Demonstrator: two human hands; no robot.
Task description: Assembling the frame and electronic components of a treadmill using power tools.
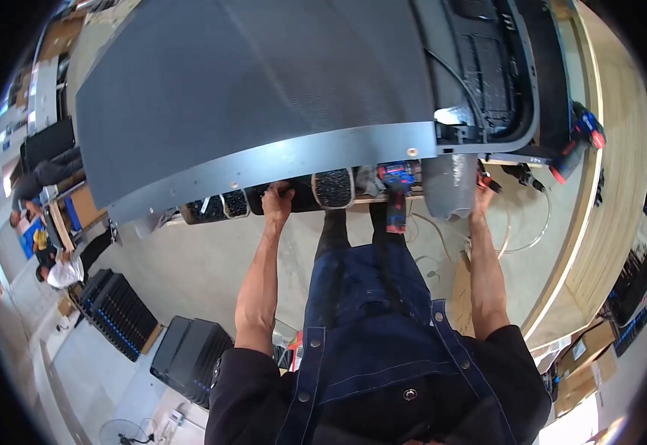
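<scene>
A large dark grey panel point(264, 81) with a shiny metal front edge point(286, 156) lies before me. Below that edge, my left hand point(277, 200) dips into a row of black parts bins, its fingers curled; whatever they pinch is hidden. Beside it, one bin point(333, 188) holds many small dark pieces. My right hand point(481, 199) is under the panel's right part, closed around a black-and-orange tool point(489, 182); the fingers are partly covered. Between my hands, a blue-and-black cordless drill point(397, 189) rests next to a grey cylinder point(449, 185).
Another red-and-black cordless drill point(577, 144) lies on the right beside a curved wooden edge point(586, 222). A clear hose point(542, 233) loops below. Stacked black cases point(120, 311) stand on the floor at left. Farther left, another person point(64, 271) in a white top is bent over.
</scene>
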